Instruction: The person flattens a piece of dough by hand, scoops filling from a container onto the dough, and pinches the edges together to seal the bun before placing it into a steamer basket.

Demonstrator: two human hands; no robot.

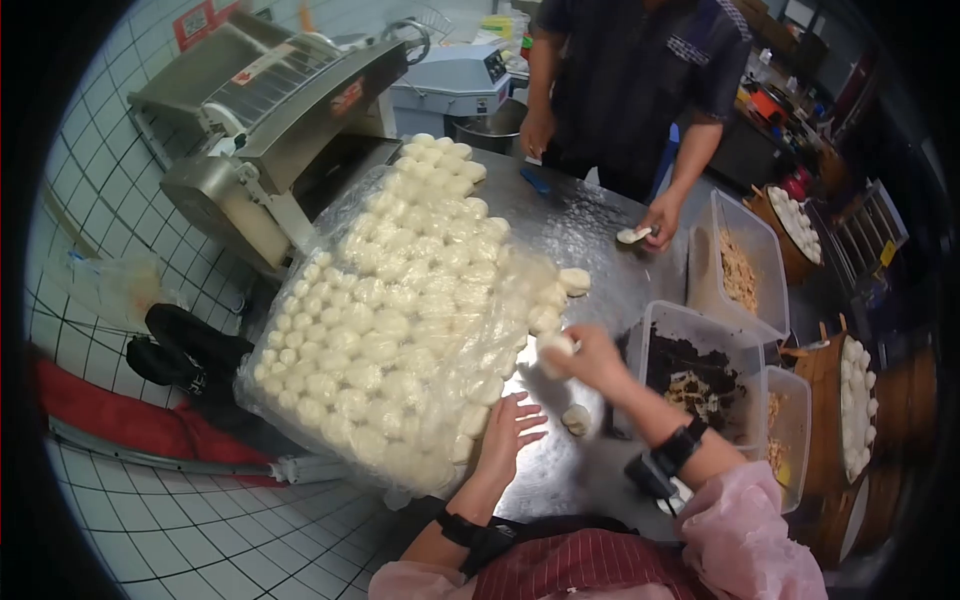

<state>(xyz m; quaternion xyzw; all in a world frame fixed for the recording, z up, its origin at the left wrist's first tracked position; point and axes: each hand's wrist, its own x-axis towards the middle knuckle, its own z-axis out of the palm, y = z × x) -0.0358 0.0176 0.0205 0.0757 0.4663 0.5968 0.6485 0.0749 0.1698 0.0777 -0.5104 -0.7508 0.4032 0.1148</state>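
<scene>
My right hand (594,362) is closed on a pale dough piece (552,354), blurred by motion, above the steel table. My left hand (508,432) lies open, fingers apart, beside the near right edge of the dough balls (385,310). Those balls are packed in rows under clear plastic film. A few uncovered balls (546,318) sit at the film's right edge, just beyond my right hand. Between my hands and the filling tub, a single dough piece (576,419) rests on the table.
Right of my hands stand a tub of dark filling (690,375), a tub of chopped filling (738,270) and a smaller tub (790,425). Bamboo steamers (828,400) hold white buns. Across the table (590,215), a person holds a flattened dough piece (632,236). A dough roller machine (270,130) stands left.
</scene>
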